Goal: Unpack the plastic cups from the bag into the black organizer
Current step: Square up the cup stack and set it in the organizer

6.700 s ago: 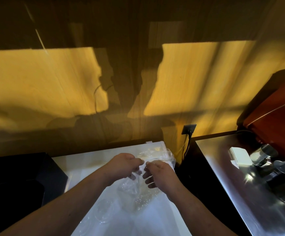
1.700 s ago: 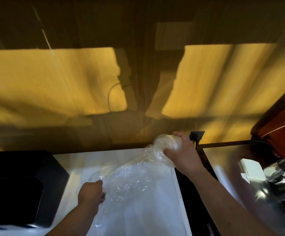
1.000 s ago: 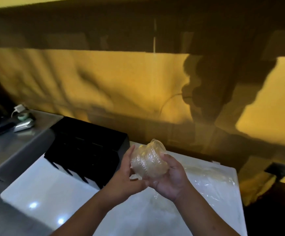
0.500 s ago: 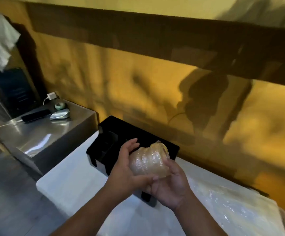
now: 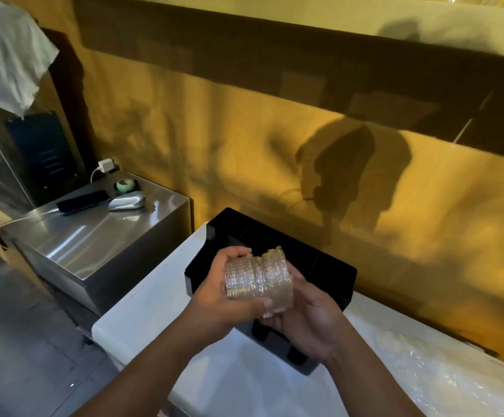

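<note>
A stack of clear plastic cups lies sideways between both hands, held above the near part of the black organizer. My left hand wraps the stack's left half from below and behind. My right hand cups the right half from underneath. The stack shows a small gap in its middle. The organizer sits on the white counter against the yellow wall; its compartments are dark and hard to read. The empty clear plastic bag lies crumpled on the counter at the right.
A steel cabinet stands left of the counter, lower, with a dark phone, a silver object and a small green bowl on it. A white cloth hangs at top left. Grey floor lies at bottom left.
Over the earlier frames the cups came out of the bag, which stayed on the counter. My view swung left to the organizer. The stack now shows a gap in its middle.
</note>
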`<state>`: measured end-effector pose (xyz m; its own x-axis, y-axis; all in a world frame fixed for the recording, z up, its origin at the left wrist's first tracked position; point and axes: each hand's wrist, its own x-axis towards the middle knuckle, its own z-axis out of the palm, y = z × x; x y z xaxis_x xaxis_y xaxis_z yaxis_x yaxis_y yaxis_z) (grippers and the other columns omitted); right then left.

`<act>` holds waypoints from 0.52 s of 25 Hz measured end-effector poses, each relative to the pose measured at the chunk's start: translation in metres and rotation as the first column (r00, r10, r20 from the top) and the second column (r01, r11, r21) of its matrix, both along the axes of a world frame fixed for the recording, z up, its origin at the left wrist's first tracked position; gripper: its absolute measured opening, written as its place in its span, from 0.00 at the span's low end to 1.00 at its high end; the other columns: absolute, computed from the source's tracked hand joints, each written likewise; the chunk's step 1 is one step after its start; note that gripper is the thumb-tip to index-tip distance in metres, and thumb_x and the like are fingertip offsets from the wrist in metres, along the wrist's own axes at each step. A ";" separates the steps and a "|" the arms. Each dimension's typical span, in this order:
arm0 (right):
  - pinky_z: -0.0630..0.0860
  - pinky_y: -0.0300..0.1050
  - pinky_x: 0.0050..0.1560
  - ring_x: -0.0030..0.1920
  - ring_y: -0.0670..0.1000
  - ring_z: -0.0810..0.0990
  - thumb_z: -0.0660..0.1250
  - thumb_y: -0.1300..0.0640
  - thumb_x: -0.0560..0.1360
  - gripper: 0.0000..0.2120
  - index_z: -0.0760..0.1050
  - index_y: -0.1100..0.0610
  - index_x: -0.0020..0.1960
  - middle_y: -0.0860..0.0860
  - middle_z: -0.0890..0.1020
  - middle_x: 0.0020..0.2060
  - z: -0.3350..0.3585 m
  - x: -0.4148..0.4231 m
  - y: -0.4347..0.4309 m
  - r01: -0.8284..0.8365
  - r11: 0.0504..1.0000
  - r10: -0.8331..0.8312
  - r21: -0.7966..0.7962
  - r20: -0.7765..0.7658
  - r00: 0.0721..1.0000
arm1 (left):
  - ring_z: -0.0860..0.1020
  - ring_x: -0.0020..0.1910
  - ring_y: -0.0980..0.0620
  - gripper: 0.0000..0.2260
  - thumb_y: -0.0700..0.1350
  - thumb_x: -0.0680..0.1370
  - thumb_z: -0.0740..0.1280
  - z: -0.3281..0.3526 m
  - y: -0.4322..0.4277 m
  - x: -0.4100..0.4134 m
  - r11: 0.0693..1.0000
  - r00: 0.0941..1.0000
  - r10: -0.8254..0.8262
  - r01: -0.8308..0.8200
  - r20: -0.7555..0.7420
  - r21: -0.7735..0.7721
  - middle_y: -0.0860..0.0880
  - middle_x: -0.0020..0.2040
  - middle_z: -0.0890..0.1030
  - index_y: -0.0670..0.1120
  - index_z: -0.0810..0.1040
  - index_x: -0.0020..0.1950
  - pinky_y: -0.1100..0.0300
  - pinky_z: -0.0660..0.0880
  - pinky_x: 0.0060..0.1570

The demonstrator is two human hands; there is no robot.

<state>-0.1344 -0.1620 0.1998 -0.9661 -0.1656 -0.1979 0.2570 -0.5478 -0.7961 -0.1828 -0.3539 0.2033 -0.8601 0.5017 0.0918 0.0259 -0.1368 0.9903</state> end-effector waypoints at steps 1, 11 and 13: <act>0.81 0.56 0.53 0.66 0.63 0.80 0.66 0.51 0.80 0.27 0.67 0.43 0.78 0.61 0.76 0.72 0.004 -0.001 0.000 0.033 0.997 -0.030 0.070 -0.035 0.999 | 0.85 0.50 0.59 0.37 0.38 0.65 0.81 -0.001 0.000 -0.003 1.000 1.000 -0.007 0.007 0.005 -0.012 0.64 0.49 0.82 0.56 0.71 0.69 0.60 0.83 0.45; 0.85 0.60 0.48 0.53 0.61 0.87 0.78 0.36 0.68 0.27 0.76 0.42 0.62 0.55 0.86 0.55 -0.006 -0.007 0.017 0.163 0.926 -0.144 0.341 -0.079 0.986 | 0.86 0.52 0.47 0.38 0.45 0.65 0.84 -0.011 0.026 -0.014 0.993 0.999 0.007 -0.003 0.033 -0.121 0.50 0.55 0.83 0.62 0.72 0.69 0.52 0.85 0.43; 0.84 0.63 0.51 0.55 0.64 0.86 0.81 0.45 0.68 0.25 0.77 0.41 0.63 0.56 0.86 0.57 -0.009 -0.008 0.033 0.123 0.965 -0.110 0.232 -0.069 0.992 | 0.86 0.55 0.43 0.39 0.43 0.66 0.83 -0.006 0.035 -0.016 0.992 0.997 -0.031 0.039 0.069 -0.121 0.48 0.58 0.83 0.63 0.71 0.72 0.50 0.85 0.47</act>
